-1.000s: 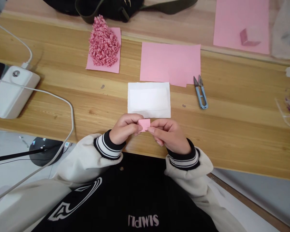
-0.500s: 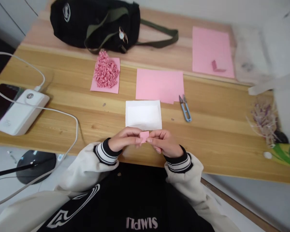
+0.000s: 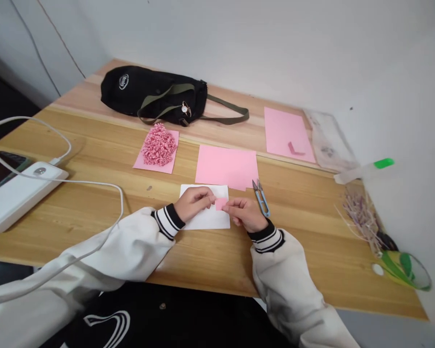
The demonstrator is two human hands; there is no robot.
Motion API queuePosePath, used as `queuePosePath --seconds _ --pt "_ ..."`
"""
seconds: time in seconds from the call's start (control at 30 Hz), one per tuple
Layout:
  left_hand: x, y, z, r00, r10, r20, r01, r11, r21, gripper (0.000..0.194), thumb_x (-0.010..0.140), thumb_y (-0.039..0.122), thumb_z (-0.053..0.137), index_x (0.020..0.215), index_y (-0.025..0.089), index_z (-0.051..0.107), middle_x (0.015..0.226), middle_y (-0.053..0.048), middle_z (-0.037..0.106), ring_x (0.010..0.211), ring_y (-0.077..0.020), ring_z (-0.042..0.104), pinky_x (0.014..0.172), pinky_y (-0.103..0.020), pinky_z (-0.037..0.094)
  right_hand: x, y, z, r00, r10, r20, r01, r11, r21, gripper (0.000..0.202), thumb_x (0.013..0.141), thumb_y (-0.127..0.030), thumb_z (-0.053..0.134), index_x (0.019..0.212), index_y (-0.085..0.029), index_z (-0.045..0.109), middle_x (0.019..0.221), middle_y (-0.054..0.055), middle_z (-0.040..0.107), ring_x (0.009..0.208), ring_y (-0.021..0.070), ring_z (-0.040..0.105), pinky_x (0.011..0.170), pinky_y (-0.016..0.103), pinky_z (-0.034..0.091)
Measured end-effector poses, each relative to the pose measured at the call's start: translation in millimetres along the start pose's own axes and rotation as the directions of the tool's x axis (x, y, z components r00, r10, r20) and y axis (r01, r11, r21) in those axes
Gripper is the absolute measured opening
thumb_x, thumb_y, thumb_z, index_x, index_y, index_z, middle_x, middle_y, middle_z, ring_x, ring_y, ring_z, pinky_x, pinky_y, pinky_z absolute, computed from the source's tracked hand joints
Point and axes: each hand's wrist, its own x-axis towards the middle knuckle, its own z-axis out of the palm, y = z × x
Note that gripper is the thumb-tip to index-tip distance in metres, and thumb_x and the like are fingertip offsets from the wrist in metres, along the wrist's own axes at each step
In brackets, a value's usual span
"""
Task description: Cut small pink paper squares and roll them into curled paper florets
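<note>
A small square of pink paper (image 3: 220, 203) is held up between my two hands. My right hand (image 3: 247, 213) pinches its right side between thumb and fingertips. At the square's left edge, my left hand (image 3: 195, 203) has its thumb and fingers closed on the paper. Beneath the hands lies a white rectangular sheet or packet (image 3: 206, 221), partly covered by my left hand. Just beyond it is a larger pink paper sheet (image 3: 226, 164) with a notched front corner. Blue-handled thread snips (image 3: 261, 199) rest beside my right hand, blades slightly apart.
Pink beaded stamens (image 3: 158, 146) are heaped on pink paper at left. Behind them lies a black bag (image 3: 130, 94) with a watch on it. A white power bank (image 3: 25, 193) and cable are at left. Another pink sheet (image 3: 282, 128) and a dried-stem bundle (image 3: 362, 212) are at right.
The view has tilted up, showing more wall. Both hands have moved forward with the pink square, from the white sheet's front edge to above it.
</note>
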Motion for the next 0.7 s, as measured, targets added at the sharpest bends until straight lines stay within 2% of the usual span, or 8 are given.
queuePosePath --seconds 0.13,0.5,0.6,0.7 --pt "-4.3 -9.3 1.8 0.999 0.002 0.033 -0.002 1.000 0.015 0.030 0.076 0.038 0.053 0.063 0.011 0.056 0.054 0.000 0.052 0.052 -0.0093 0.045 0.051 -0.021 0.037 -0.8 5.6 -1.3 1.000 -0.004 0.000 0.004 1.000 0.001 0.027 0.062 -0.037 0.070 0.067 -0.012 0.060 0.036 -0.008 0.045 0.029 0.0021 0.033 0.031 0.016 0.021" --pt "-4.1 -10.3 2.3 0.992 0.027 0.125 -0.045 0.989 0.144 0.028 0.075 0.036 0.054 0.058 0.013 0.052 0.052 0.002 0.045 0.050 -0.0083 0.040 0.048 -0.020 0.032 -4.4 1.2 3.0 1.000 0.007 -0.013 -0.009 0.992 -0.124 0.027 0.064 -0.038 0.068 0.070 -0.013 0.059 0.036 -0.008 0.047 0.030 0.0029 0.036 0.032 0.016 0.026" --pt "-4.7 -11.6 2.9 0.985 0.083 0.150 -0.116 0.967 0.227 0.028 0.076 0.035 0.051 0.057 0.015 0.049 0.051 0.003 0.043 0.048 -0.0086 0.038 0.048 -0.021 0.030 -4.6 1.4 4.1 1.000 0.004 -0.015 -0.005 0.992 -0.126 0.026 0.065 -0.038 0.067 0.071 -0.013 0.059 0.036 -0.008 0.047 0.031 0.0028 0.036 0.033 0.016 0.026" --pt "-5.5 -14.3 3.8 0.959 0.203 0.196 -0.261 0.902 0.344 0.031 0.078 0.036 0.049 0.054 0.016 0.045 0.050 0.003 0.042 0.049 -0.0096 0.037 0.050 -0.022 0.029 -4.5 2.0 4.3 1.000 0.003 -0.011 -0.004 0.992 -0.128 0.026 0.066 -0.037 0.067 0.070 -0.013 0.059 0.036 -0.008 0.047 0.031 0.0028 0.036 0.033 0.016 0.027"
